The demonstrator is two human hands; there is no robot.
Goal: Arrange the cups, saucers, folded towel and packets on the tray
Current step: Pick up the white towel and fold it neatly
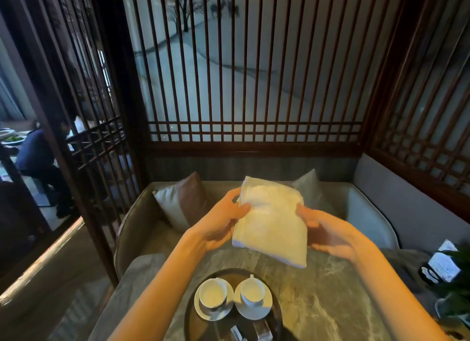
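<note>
I hold a folded white towel (272, 221) in the air above the far side of the table, my left hand (223, 221) gripping its left edge and my right hand (328, 235) its right edge. Below it, near me, a dark round tray (189, 312) carries two white cups on white saucers side by side: the left cup (213, 292) and the right cup (252, 291). Packets (250, 331) lie on the tray's near part, partly cut off by the frame's bottom edge.
The marble table (330, 302) has a card holder (442, 264) and a green plant (457, 289) at its right edge. A sofa with cushions (183, 200) stands behind the table, backed by wooden lattice screens. A person sits at another table far left.
</note>
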